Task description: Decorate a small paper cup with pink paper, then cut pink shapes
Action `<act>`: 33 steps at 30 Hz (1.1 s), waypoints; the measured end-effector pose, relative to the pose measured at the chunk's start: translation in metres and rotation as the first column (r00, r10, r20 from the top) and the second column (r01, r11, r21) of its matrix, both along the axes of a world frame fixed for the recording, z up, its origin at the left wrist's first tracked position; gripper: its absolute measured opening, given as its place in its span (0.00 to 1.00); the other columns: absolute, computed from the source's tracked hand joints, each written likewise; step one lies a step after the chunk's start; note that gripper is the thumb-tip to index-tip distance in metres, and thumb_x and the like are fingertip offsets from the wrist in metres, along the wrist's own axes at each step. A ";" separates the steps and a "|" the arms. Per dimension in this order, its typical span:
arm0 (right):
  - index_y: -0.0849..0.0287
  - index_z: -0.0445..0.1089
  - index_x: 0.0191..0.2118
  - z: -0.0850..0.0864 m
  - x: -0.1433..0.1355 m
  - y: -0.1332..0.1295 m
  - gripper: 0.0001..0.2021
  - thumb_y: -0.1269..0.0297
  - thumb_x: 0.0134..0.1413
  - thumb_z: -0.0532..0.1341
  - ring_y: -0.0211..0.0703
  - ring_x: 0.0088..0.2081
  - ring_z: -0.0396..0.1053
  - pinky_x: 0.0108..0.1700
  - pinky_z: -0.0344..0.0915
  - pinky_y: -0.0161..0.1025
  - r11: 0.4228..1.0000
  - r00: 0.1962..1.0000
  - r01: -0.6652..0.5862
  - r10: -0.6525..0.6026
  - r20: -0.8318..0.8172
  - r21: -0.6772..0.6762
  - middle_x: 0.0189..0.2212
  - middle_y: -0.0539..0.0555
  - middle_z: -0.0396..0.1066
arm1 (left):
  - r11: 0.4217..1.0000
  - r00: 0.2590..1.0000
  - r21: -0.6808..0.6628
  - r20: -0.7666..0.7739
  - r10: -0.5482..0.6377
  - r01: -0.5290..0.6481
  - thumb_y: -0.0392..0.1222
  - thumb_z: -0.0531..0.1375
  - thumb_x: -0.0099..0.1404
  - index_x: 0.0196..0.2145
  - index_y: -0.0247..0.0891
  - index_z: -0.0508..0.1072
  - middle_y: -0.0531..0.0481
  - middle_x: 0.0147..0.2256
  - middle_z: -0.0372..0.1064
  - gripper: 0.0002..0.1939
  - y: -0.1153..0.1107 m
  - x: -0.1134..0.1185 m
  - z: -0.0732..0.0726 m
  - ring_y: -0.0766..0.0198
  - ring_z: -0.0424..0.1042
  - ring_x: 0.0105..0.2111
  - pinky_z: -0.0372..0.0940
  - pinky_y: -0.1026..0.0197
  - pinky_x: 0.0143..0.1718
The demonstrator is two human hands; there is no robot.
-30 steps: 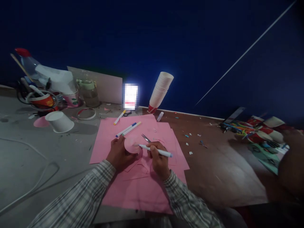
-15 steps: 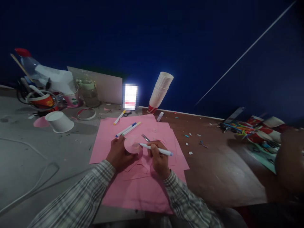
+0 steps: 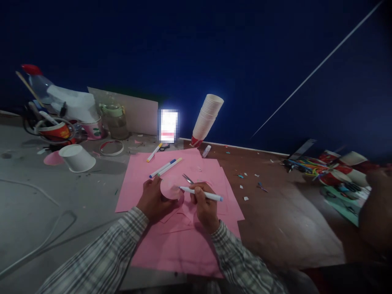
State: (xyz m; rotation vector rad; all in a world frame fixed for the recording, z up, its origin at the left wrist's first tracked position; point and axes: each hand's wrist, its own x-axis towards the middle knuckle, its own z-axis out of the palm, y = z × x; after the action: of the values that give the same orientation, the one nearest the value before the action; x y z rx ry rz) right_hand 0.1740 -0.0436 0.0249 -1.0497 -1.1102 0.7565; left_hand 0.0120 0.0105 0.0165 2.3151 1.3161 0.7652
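Beyond and to the left of the left grip (image 3: pixel 157 200), a red cup (image 3: pixel 58 132) held several slim tools near a green-lidded jar (image 3: pixel 114 124), a smooth white cup (image 3: pixel 78 158) sat mouth down on the bench (image 3: pixel 94 212), and straight ahead of the right grip (image 3: pixel 204 204), well apart, ribbed paper cups (image 3: pixel 206 118) stood nested in a stack. The left grip was closed around a round, flat-faced pink piece (image 3: pixel 169 187) above overlapping sheets of pink paper (image 3: pixel 180 253). The right grip was clenched on a slender white marker (image 3: pixel 212 196), tip at that pink face, with shiny metal blades (image 3: pixel 188 178) just beyond.
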 end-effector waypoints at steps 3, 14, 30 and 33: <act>0.59 0.70 0.33 0.000 0.000 0.000 0.16 0.52 0.64 0.57 0.33 0.19 0.55 0.21 0.52 0.32 1.000 1.000 0.008 -0.008 -0.030 -0.004 0.17 0.44 0.58 | 1.000 1.000 0.007 0.007 0.016 -0.016 0.51 0.64 0.56 0.37 0.43 0.74 0.49 0.35 0.69 0.13 0.000 0.000 -0.001 0.54 0.69 0.41 0.58 0.49 0.50; 0.59 0.70 0.33 0.001 0.001 -0.001 0.18 0.49 0.63 0.56 0.34 0.18 0.55 0.21 0.53 0.33 1.000 1.000 0.012 -0.011 0.026 -0.029 0.16 0.44 0.58 | 1.000 1.000 0.005 0.000 0.004 -0.004 0.51 0.64 0.56 0.38 0.43 0.75 0.48 0.36 0.70 0.14 0.000 0.000 -0.001 0.54 0.69 0.41 0.58 0.48 0.51; 0.59 0.72 0.33 -0.004 0.002 -0.002 0.15 0.53 0.63 0.57 0.33 0.19 0.55 0.21 0.52 0.33 1.000 0.999 -0.019 0.019 0.030 -0.002 0.17 0.45 0.58 | 1.000 1.000 0.007 0.015 0.000 0.000 0.50 0.64 0.56 0.37 0.43 0.74 0.48 0.37 0.70 0.13 0.000 0.000 -0.001 0.53 0.70 0.42 0.58 0.48 0.51; 0.59 0.71 0.33 -0.001 0.002 -0.002 0.16 0.53 0.64 0.56 0.34 0.19 0.56 0.21 0.53 0.33 1.000 1.000 0.008 -0.008 0.022 0.000 0.17 0.45 0.58 | 1.000 1.000 -0.001 0.015 0.012 -0.011 0.49 0.64 0.57 0.38 0.43 0.74 0.48 0.36 0.70 0.13 0.000 0.000 0.000 0.53 0.69 0.42 0.58 0.48 0.51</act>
State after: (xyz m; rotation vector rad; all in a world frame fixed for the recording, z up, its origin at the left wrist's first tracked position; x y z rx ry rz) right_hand 0.1758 -0.0456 0.0238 -1.0640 -1.1246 0.7399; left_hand 0.0122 0.0103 0.0168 2.2991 1.3243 0.7838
